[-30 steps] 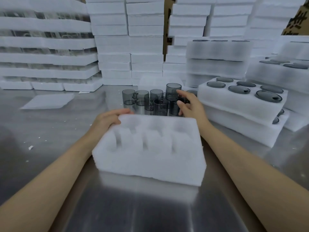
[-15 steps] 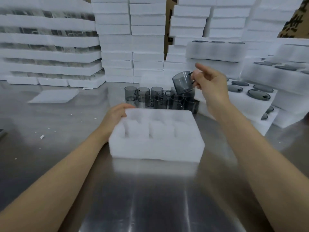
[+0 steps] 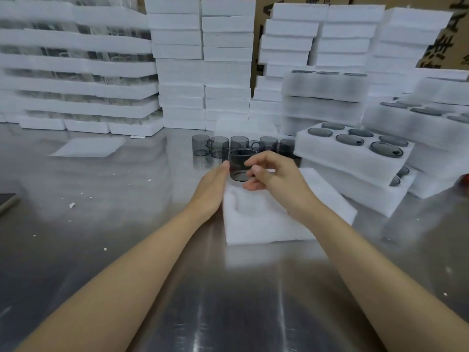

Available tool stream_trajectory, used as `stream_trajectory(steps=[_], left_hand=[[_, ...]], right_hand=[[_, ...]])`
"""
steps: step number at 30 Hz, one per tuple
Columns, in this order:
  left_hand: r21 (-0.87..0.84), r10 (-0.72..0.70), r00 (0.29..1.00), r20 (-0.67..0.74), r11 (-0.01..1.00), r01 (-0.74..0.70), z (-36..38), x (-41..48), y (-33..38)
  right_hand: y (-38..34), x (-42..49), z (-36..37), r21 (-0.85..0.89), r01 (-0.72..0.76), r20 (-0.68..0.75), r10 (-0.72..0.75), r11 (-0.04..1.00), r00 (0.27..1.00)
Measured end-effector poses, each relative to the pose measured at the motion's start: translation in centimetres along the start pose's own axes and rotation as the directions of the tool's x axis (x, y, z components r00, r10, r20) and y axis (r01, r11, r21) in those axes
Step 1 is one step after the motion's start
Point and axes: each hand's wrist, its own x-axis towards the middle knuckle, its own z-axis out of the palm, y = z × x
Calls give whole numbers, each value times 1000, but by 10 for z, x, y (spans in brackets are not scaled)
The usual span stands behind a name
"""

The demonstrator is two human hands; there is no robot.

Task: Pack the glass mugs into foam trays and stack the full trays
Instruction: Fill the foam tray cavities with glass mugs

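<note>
Several loose mugs (image 3: 218,147) stood in a cluster on the far side of the table (image 3: 127,199), not yet packed, so I judged the job far from over. To the right, full trays (image 3: 330,158) sat stacked, dark glass showing in the top tray's round pockets, and more filled layers rose behind them. That part looked done. The tray (image 3: 253,224) in front of me was only starting: the one pocket I could see plainly at its near left was bare, and my right forearm hid much of the rest. My right hand (image 3: 276,179) held one grey mug (image 3: 239,163) upright just above the tray's far left corner, thumb and curled fingers pinching it on its right side, where I took the handle to be, though my fingers covered it. The mug was not seated; its base hung over the foam. My left hand (image 3: 212,189) lay flat along the tray's left edge, fingers straight and together, their tips at the mug's left wall; whether they touched the glass I could not tell. Both forearms reached forward from the near edge, converging on that corner. What remained, by my reckoning, was to lower this mug in, fill the other pockets from the cluster, then lift the tray onto the right-hand stack. A thin foam sheet (image 3: 88,147) lay far left.
</note>
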Motion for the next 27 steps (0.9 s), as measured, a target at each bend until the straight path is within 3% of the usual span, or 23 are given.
stream_trajectory(steps=[3,8,15,20,27], left_hand=[[-11,-18,1000,15,1000,18,-2,3,-1],[-49,89,996,11,995,-89,1,-1,1],[-15,54,998,-32,998,-55,0,2,1],[6,67,996,-61,998,-67,0,1,1],[-23,76,997,-30,997,-77,0,-1,2]], right_hand=[[1,-1,4,-20,-35,26,35,999,999],[2,1,1,-76,-51,-120,42,996,992],[3,0,2,-98,-64,-40,60,993,997],[6,1,4,-333,16,-188,-82,943,979],[8,-1,6,-405,-16,-156,-52,914,986]])
